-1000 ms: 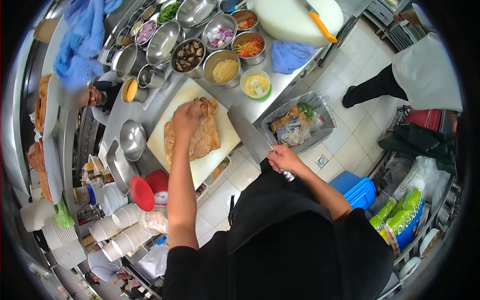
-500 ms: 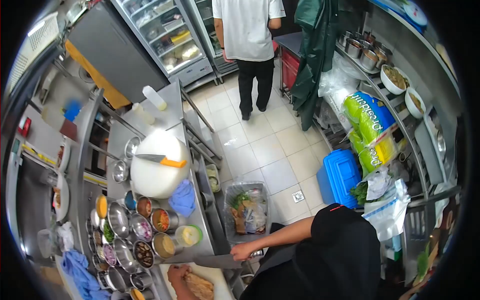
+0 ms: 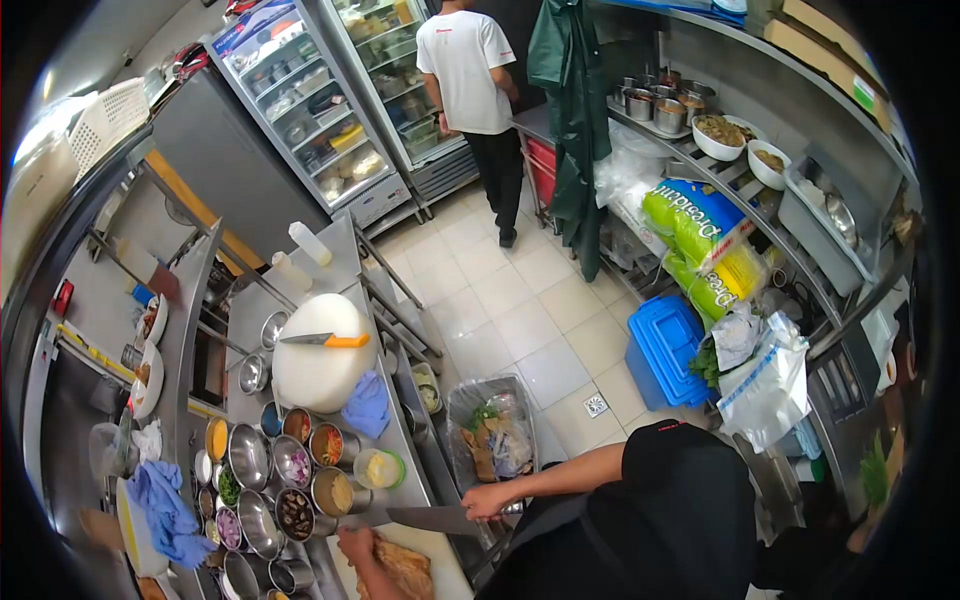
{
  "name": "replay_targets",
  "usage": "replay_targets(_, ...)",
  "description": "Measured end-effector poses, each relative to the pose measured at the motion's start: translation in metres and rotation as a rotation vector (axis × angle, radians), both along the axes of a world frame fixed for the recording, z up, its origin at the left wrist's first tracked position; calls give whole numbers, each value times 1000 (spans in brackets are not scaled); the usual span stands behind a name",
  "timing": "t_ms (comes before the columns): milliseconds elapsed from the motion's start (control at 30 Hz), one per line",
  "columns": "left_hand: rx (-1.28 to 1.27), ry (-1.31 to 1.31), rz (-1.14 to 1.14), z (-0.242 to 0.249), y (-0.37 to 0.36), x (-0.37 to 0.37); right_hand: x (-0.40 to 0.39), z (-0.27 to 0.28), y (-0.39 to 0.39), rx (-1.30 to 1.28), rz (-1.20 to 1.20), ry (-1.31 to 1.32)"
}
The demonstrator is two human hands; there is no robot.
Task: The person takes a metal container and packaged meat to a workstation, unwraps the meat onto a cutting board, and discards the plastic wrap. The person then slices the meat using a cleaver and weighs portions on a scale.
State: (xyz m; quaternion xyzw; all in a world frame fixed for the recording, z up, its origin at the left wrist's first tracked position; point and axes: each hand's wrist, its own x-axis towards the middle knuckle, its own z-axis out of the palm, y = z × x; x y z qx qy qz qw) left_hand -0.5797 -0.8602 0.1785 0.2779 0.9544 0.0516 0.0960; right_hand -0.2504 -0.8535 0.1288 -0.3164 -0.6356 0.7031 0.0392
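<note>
Gripping the cleaver (image 3: 430, 518) at lower centre, the right hand (image 3: 485, 502) kept hold as the view swung up, leaving the meat (image 3: 402, 572) partly cropped at the bottom. The left hand (image 3: 356, 545) touched it, grip unclear.

The food (image 3: 403, 572) is golden-brown, the knife handle (image 3: 349, 341) orange, the lidded box (image 3: 665, 352) blue, the co-worker's shirt (image 3: 467, 75) white.

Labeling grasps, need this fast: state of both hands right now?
Left hand: at the brown slab, grip unclear.
Right hand: closed, holding the cleaver.
</note>
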Motion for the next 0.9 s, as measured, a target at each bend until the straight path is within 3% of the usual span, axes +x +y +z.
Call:
replay_targets(67, 549, -232, -2, -10, -25, -30, -1, 5, -4, 12, -39, 32)
replay_targets(133, 298, 33, 309, 6, -69, -42, -6, 15, -7, 110, -39, 14)
replay_targets(167, 374, 29, 510, -9, -100, -60, -9, 20, -8, 210, -25, -8)
replay_targets(200, 516, 72, 566, -80, -142, -141, -16, 24, -8, 287, -25, -39)
replay_targets(233, 488, 70, 590, -82, -168, -137, -26, 24, -11, 355, -12, -70)
replay_targets(300, 927, -1165, 436, -73, -240, -111, -46, 5, -16, 692, -2, -89)
replay_targets(333, 970, -1287, 413, -69, -258, -86, -63, -52, -12, 1149, 34, 160)
replay_targets(367, 993, -1329, 380, -69, -260, -70, -69, -42, -11, 1424, 356, 48)
replay_targets(400, 1019, -1357, 355, -68, -267, -59, -83, -72, -14, 1196, 203, 87)
replay_targets(433, 1032, -1366, 338, -65, -270, -56, -87, -20, -20, 1137, 382, -189)
replay_targets(500, 1113, -1314, 358, -66, -272, -55, -93, 44, -38, 805, 186, -323)
replay_targets(567, 1050, -1326, 334, -45, -260, -49, -96, 70, -43, 799, 180, -248)
replay_targets(633, 972, -1110, 338, -36, -250, -37, -93, 66, -45, 835, 156, -211)
replay_targets(900, 1001, -897, 357, -47, -258, -37, -100, 63, -55, 755, 179, -196)
